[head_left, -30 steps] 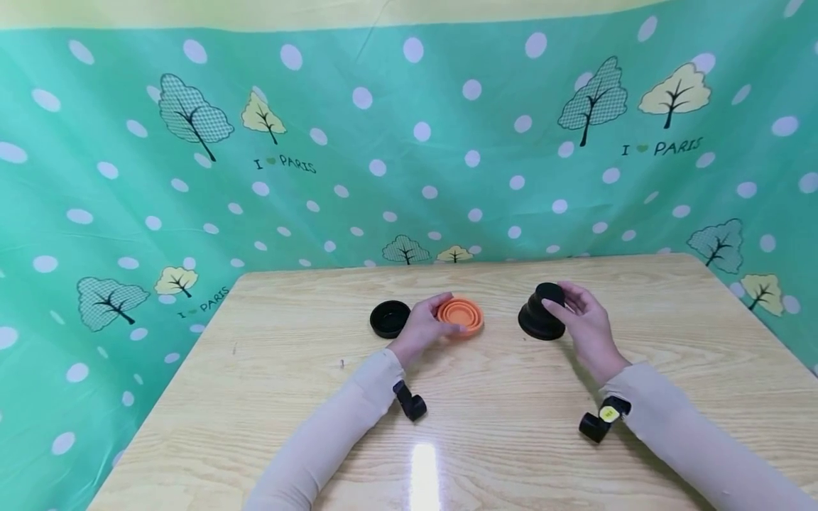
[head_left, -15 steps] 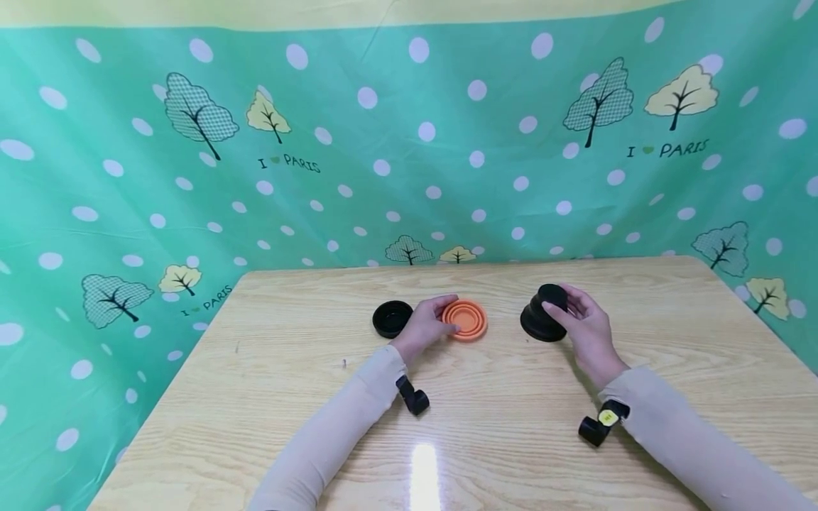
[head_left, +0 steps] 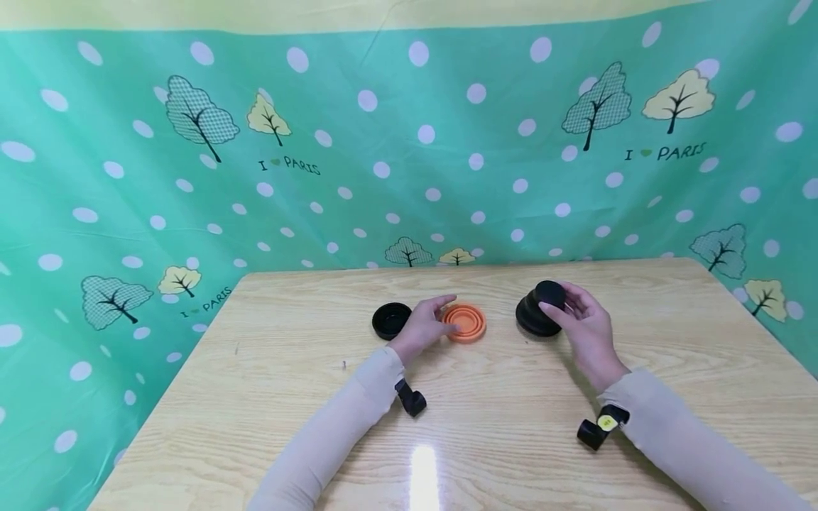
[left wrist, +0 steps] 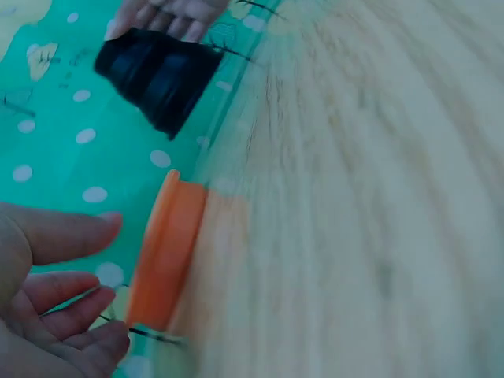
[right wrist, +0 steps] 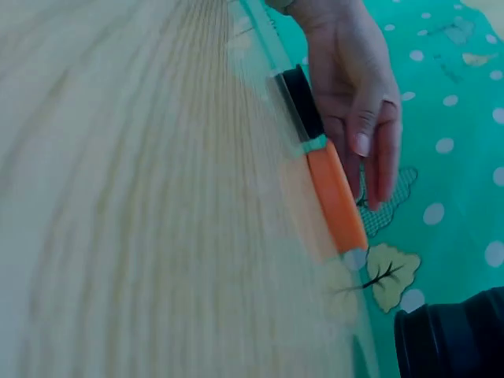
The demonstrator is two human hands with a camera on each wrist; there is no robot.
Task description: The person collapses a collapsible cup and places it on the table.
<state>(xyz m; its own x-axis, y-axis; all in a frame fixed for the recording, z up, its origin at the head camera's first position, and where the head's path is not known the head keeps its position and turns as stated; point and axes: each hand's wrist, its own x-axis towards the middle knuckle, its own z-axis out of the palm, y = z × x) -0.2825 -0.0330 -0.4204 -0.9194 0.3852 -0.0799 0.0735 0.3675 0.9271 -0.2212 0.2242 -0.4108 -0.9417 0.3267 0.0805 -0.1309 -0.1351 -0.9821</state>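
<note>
In the head view my right hand (head_left: pixel 586 326) grips a black collapsible cup (head_left: pixel 538 312) by its narrow end, the wide end down and to the left. The left wrist view shows this stepped black cup (left wrist: pixel 161 75) tilted and held above the table. An orange collapsible cup (head_left: pixel 465 323), folded flat into rings, lies on the table to its left. My left hand (head_left: pixel 422 328) is beside the orange cup's left edge, thumb and fingers spread apart. In the left wrist view a gap shows between those fingers and the orange cup (left wrist: pixel 165 256).
A shallow round black dish (head_left: pixel 388 321) sits just left of my left hand, partly hidden by it. The wooden table (head_left: pixel 498 411) ends at a green polka-dot cloth (head_left: pixel 358 142) hanging behind it. Both wrists carry small black cameras (head_left: pixel 412 401).
The black cup has tilted slightly in my right hand, its wide end shifting a little left and away. My left hand's fingers have drawn slightly away from the orange cup.
</note>
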